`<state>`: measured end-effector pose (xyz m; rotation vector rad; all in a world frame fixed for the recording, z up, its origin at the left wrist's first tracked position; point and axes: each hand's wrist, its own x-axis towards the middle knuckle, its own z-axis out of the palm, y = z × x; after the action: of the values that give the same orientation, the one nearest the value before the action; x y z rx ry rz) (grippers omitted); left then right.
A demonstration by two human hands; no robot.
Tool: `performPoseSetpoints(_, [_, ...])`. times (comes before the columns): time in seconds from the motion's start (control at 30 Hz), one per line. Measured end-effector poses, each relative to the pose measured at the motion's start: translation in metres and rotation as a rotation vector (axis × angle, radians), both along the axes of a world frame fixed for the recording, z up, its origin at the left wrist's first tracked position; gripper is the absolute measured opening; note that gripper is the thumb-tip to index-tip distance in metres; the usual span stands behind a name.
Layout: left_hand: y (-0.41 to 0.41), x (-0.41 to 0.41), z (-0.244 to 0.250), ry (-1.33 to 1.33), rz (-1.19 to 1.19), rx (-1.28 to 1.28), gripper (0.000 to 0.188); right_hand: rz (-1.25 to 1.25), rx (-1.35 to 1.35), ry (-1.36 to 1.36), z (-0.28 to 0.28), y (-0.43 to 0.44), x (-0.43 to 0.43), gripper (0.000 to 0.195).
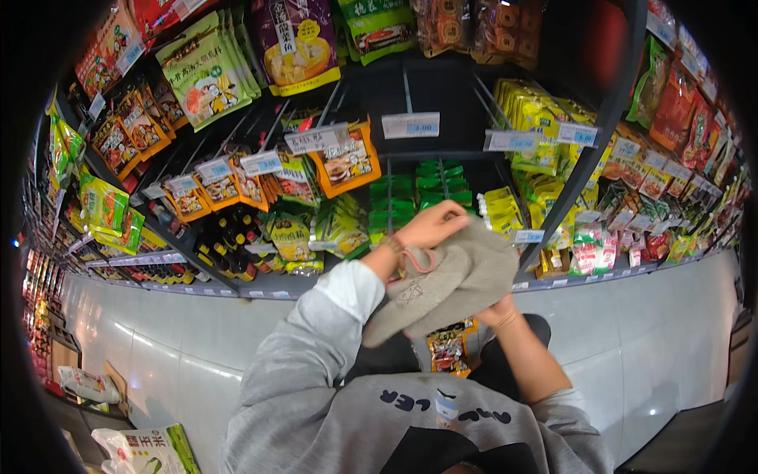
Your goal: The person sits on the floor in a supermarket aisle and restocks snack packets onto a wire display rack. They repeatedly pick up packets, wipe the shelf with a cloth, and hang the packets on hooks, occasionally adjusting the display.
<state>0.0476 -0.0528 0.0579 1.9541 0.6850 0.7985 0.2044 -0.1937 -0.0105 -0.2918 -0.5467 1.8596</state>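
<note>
A grey cloth (450, 278) with pink edging and small stitched marking hangs folded between my two hands, in front of the shelves. My left hand (431, 226), with a bracelet at its wrist, grips the cloth's far upper edge. Lower and to the right, my right hand (498, 310) holds the cloth's near edge, its fingers partly hidden beneath. Below the cloth, an orange-and-dark food packet (450, 351) shows between my legs; what supports it is hidden. Green packets (391, 204) hang in rows just beyond my left hand.
Hooks carry orange seasoning packets (346, 159) on the left and yellow packets (527, 118) on the right. Dark bottles (228, 240) stand on the low shelf. A slanting shelf upright (583, 183) rises at the right. Bagged goods (145, 447) lie behind at lower left, beside the tiled floor (195, 338).
</note>
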Motion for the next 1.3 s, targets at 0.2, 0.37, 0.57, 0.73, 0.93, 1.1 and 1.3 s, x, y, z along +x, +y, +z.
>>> performPoseSetpoints(0.2, [-0.010,-0.038,0.030,-0.510,0.639,0.288,0.022,-0.198,0.057,0.035,0.024,0.062,-0.006,0.096])
performPoseSetpoints(0.37, [-0.002,-0.033,0.108,-0.113,0.768,1.016,0.036,-0.326,0.270,0.003,0.040,0.182,0.002,0.086])
performPoseSetpoints(0.57, [0.029,-0.036,0.140,0.081,0.693,1.017,0.017,-0.159,0.164,0.054,0.098,0.294,-0.021,0.059])
performPoseSetpoints(0.73, [0.032,-0.035,0.147,0.065,0.578,0.858,0.009,-0.034,0.157,0.076,0.107,0.390,-0.037,0.053])
performPoseSetpoints(0.93, [0.032,-0.036,0.152,0.148,0.551,0.681,0.009,-0.053,-0.004,0.102,0.142,0.454,-0.063,0.040])
performPoseSetpoints(1.1, [0.034,-0.040,0.149,0.171,0.558,0.666,0.010,-0.422,-0.173,-0.199,0.158,0.486,-0.088,0.029])
performPoseSetpoints(1.3, [0.036,-0.035,0.151,0.170,0.521,0.714,0.010,-0.337,-0.040,-0.416,0.154,0.516,-0.076,0.029])
